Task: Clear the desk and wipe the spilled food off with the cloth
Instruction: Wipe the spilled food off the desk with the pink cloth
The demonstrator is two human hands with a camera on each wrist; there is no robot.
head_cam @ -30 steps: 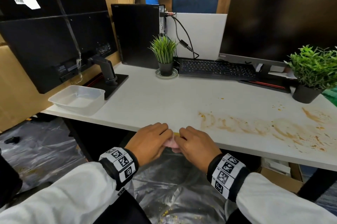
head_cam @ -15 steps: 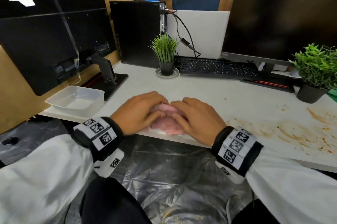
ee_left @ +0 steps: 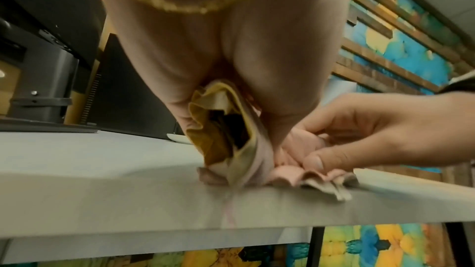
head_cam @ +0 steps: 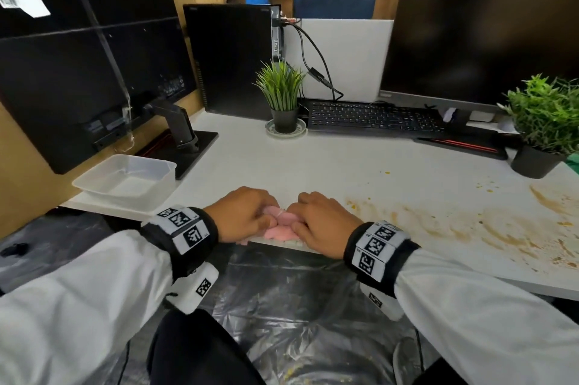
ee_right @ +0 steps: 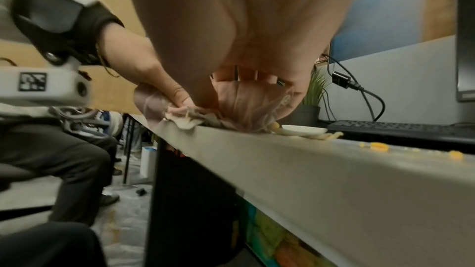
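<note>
A pink cloth [head_cam: 279,229] lies bunched at the front edge of the white desk [head_cam: 344,165], between my two hands. My left hand [head_cam: 249,215] grips its left part; in the left wrist view the folds of the cloth [ee_left: 223,139] show yellow-brown soiling inside. My right hand [head_cam: 324,221] pinches the right part of the cloth [ee_left: 295,174] between thumb and fingers [ee_left: 316,161]. Orange-brown spilled food smears [head_cam: 476,228] spread over the desk to the right of my hands. Noodle bits [ee_right: 311,135] and yellow crumbs [ee_right: 377,146] lie just past the cloth.
An empty clear plastic container [head_cam: 125,181] stands at the desk's left front. Behind are a monitor stand [head_cam: 185,137], a small potted plant [head_cam: 283,102], a keyboard [head_cam: 372,118] and a larger plant [head_cam: 542,133] at the right. Plastic sheeting [head_cam: 297,306] covers the floor.
Both hands lifted the cloth from below the desk edge onto the desk, then drew it back to the front edge, more tightly bunched.
</note>
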